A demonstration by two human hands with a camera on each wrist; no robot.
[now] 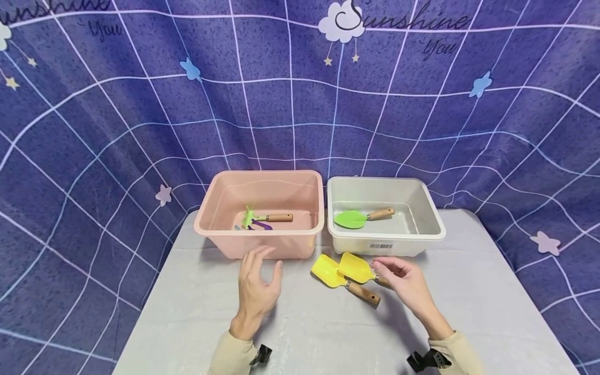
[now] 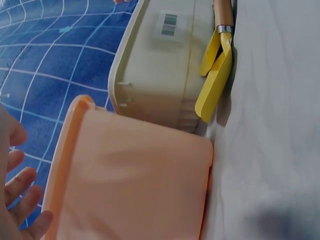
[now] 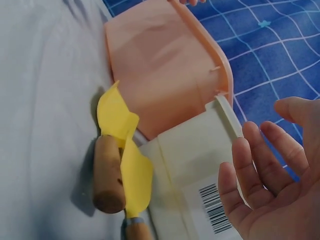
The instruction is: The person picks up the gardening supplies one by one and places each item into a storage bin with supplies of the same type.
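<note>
My left hand (image 1: 257,289) hovers before the front wall of the pink bin (image 1: 262,245), fingers loosely bent and thumb apart, holding nothing. Beside the yellow shovels my right hand (image 1: 407,284) hangs in the air with relaxed fingers; in the right wrist view its palm shows bare. One yellow shovel (image 1: 328,271) lies on the table, its wooden handle pointing toward me. A second yellow shovel (image 1: 355,267) overlaps the first, its handle partly hidden behind my right hand in the head view. Both lie in front of the white bin (image 1: 389,242).
Inside the pink bin lie a green hand rake (image 1: 248,216) with a wooden handle and a purple tool (image 1: 261,225), partly hidden by the rim. The white bin holds a green trowel (image 1: 350,220). A blue grid-patterned cloth (image 1: 300,104) hangs behind the table (image 1: 300,338).
</note>
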